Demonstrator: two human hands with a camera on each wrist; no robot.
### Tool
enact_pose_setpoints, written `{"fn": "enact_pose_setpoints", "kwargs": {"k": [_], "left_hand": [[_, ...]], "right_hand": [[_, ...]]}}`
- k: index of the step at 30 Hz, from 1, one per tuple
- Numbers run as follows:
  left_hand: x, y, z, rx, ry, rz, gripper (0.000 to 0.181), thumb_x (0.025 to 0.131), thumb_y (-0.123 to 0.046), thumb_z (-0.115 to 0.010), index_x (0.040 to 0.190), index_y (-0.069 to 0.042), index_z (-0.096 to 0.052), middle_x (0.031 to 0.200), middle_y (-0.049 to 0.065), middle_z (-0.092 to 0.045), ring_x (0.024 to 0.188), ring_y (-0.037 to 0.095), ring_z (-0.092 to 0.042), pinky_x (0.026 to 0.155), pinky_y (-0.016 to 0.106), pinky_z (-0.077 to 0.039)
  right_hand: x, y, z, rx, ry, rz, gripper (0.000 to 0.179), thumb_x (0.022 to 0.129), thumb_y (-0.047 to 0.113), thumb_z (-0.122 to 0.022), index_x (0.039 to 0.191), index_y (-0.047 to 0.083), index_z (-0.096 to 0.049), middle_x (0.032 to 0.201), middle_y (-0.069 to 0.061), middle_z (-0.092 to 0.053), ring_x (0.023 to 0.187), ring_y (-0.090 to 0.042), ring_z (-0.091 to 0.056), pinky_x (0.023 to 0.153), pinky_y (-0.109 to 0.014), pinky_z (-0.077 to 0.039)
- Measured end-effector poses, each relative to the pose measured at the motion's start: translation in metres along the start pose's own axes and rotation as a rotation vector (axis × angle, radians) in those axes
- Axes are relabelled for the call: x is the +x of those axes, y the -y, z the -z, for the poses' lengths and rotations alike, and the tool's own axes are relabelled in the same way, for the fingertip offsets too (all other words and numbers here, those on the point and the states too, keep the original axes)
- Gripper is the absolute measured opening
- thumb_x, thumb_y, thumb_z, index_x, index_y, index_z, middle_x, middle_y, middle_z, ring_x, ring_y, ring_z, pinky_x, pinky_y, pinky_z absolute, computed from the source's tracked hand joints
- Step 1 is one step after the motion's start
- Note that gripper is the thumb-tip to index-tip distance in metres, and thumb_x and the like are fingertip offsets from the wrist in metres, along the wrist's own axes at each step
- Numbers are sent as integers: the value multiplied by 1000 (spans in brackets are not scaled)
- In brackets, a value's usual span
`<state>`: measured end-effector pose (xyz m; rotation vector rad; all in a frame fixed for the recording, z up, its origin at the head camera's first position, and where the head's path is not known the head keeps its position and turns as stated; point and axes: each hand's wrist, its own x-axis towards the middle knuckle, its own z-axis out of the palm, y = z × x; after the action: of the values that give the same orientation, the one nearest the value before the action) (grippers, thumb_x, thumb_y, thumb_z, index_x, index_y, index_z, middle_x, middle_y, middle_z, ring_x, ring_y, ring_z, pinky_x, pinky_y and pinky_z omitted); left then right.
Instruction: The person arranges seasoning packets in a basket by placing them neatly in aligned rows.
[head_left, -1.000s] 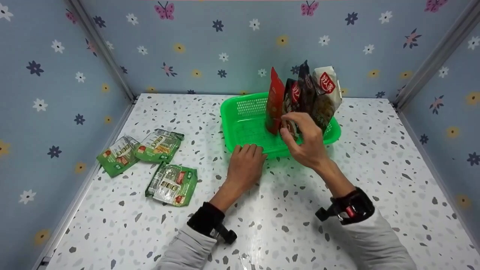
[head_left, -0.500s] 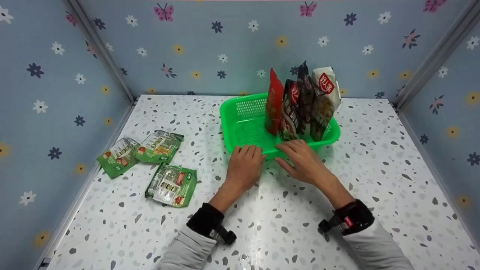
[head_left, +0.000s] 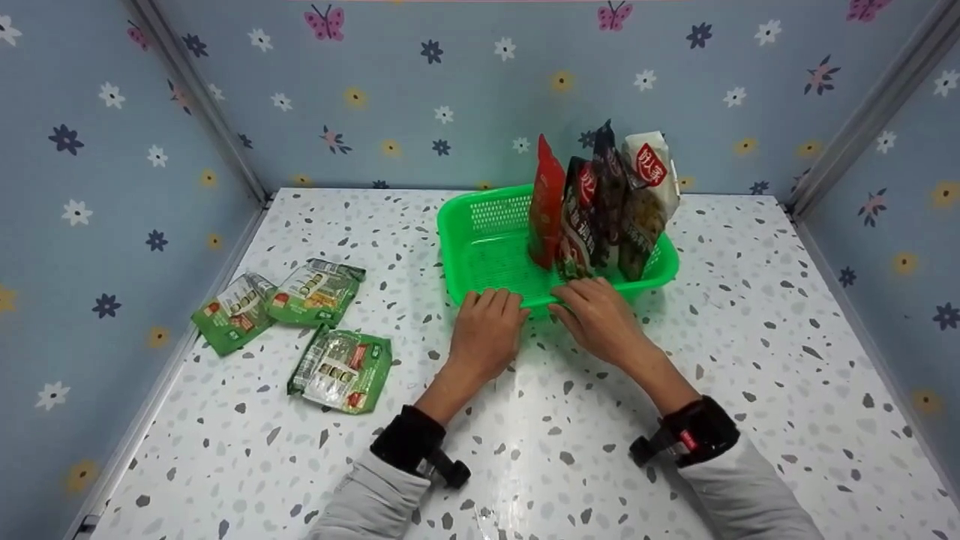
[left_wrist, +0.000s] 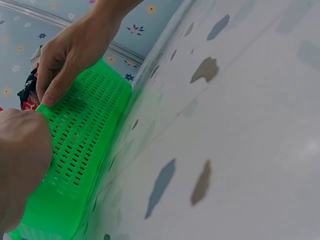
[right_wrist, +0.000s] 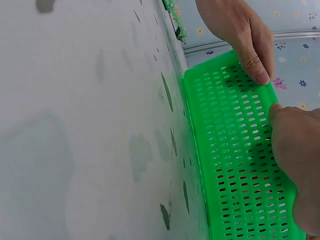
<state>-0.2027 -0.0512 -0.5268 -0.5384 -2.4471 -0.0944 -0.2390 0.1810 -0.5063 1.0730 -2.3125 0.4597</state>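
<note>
The green basket (head_left: 501,214) sits near the back edge of the worktop (head_left: 750,337), a little right of that edge's middle. Both hands hold its front rim. The left hand (head_left: 487,334) grips the left part, its fingers (head_left: 491,300) side by side over the rim and its thumb (right_wrist: 254,65) against the outer wall, pinching the plastic. Just beside it, apart from it, the right hand (head_left: 604,319) pinches the rim near the middle in the same way, thumb (left_wrist: 57,90) outside and fingers over the top.

In the basket's right half stand 4 pouches, upright or nearly so: from left to right, a red pouch (head_left: 547,202), 2 dark pouches (head_left: 577,225) and a white-topped pouch (head_left: 651,199).

Toward the worktop's left edge lie 3 green packets, all flat. Packet 1 (head_left: 234,313) is nearest that edge; packet 2 (head_left: 316,294) meets its right side. Packet 3 (head_left: 341,371) lies closer to the front edge; whether it touches packet 2, I cannot tell.

Each wrist wears a black band (head_left: 409,440) above a grey sleeve (head_left: 375,495). Flowered walls (head_left: 487,105) rise behind and beside the worktop.
</note>
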Motion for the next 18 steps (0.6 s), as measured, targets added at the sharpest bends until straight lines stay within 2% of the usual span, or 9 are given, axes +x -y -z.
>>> {"fn": "enact_pose_setpoints", "kwargs": {"k": [5, 8, 11, 15, 18], "left_hand": [[0, 2, 5, -29, 21, -6, 28, 117, -38, -62, 120, -13, -74, 110, 5, -79, 105, 25, -75, 90, 42, -56], [-2, 4, 10, -95, 52, -13, 36, 116, -41, -63, 133, -11, -74, 121, 6, -80, 114, 26, -75, 95, 43, -57], [-4, 8, 14, -187, 62, -32, 49, 114, -42, -67, 151, -10, -66, 138, 9, -76, 128, 28, -72, 105, 46, -57], [-7, 20, 20, -263, 50, -57, 65, 111, -42, -72, 165, -11, -53, 156, 11, -66, 146, 31, -62, 120, 51, -50], [-10, 36, 26, -286, 59, -42, 71, 111, -44, -71, 169, -12, -48, 165, 13, -58, 156, 35, -53, 127, 57, -44]], "right_hand": [[0, 0, -1, 1, 6, -1, 22, 108, 21, -78, 123, 6, -80, 111, -10, -82, 100, -32, -77, 83, -47, -57], [-1, -1, -2, -3, 2, 3, 22, 108, 22, -78, 122, 6, -80, 110, -10, -81, 99, -32, -77, 84, -47, -57], [-1, -3, -3, -7, -19, 16, 21, 106, 22, -80, 120, 5, -80, 107, -10, -81, 97, -32, -76, 83, -47, -57], [-1, -4, -3, 1, -26, 23, 22, 106, 22, -81, 119, 5, -80, 105, -10, -80, 96, -32, -75, 83, -47, -57], [-2, -4, -3, 5, -23, 18, 22, 107, 23, -80, 120, 5, -80, 106, -10, -80, 97, -31, -76, 83, -47, -57]]}}
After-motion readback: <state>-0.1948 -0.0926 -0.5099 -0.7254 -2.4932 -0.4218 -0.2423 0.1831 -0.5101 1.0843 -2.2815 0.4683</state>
